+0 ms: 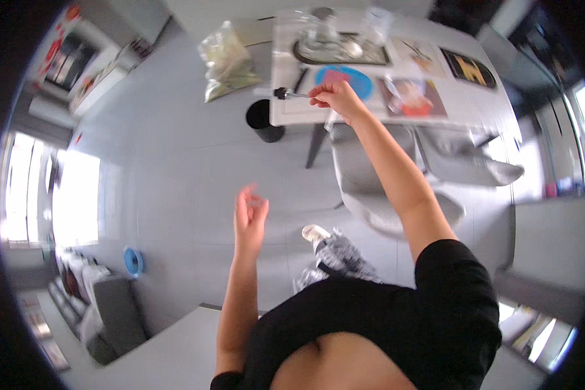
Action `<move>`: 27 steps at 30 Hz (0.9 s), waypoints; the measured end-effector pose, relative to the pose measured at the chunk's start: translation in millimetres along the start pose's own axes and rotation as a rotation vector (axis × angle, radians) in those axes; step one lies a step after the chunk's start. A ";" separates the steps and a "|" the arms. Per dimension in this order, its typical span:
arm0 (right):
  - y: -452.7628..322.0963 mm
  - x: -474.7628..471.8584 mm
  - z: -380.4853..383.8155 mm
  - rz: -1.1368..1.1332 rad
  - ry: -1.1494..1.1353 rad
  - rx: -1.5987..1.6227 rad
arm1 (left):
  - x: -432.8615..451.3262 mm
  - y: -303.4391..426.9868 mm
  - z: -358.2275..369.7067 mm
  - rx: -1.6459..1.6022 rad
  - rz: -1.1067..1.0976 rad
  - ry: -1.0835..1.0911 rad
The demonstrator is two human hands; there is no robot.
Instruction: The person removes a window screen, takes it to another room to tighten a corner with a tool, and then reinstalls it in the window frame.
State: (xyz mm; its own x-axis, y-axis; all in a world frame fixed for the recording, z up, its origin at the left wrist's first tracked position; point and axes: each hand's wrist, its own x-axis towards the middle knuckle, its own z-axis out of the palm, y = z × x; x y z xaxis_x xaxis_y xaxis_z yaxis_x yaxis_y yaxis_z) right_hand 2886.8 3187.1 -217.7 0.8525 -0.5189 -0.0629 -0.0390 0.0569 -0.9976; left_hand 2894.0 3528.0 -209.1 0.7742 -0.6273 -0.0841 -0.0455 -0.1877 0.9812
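My right hand [339, 100] reaches over the near left corner of a white table [302, 114]. Its fingers are closed on the thin metal shaft of a small tool with a dark end [282, 93], which points left; its exact kind is not clear. Just behind the hand lies a blue oval plate or mat [360, 83] with something pink [335, 76] on it. My left hand [250, 212] hangs over the grey floor, fingers loosely curled and slightly blurred, holding nothing visible.
A black bin [263, 122] stands beside the table's left corner, with a clear bag of greenish stuff [229, 63] behind it. Grey chairs [370, 185] stand at the near side. A dark tray [341, 59] with glassware, placemats and a clear bag with red contents [412, 100] lie on the table.
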 end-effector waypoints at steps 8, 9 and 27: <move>-72.0 -347.4 -141.9 -0.015 0.129 -0.055 | -61.4 77.3 210.2 -0.558 -0.209 -0.361; -79.0 -380.9 -161.3 -0.015 0.211 -0.060 | -67.8 81.3 236.8 -0.490 -0.216 -0.598; -36.9 -716.9 -579.2 -0.210 1.233 -0.025 | -276.9 147.9 874.0 -0.422 -0.407 -1.482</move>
State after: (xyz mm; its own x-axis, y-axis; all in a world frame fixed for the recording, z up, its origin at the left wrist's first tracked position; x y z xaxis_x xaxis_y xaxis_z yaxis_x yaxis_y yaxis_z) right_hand 1975.2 3062.9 -152.1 -0.2111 -0.9693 0.1259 0.0175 -0.1325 -0.9910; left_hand 2121.1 3013.4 -192.6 -0.5923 -0.7851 -0.1811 0.3674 -0.4632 0.8065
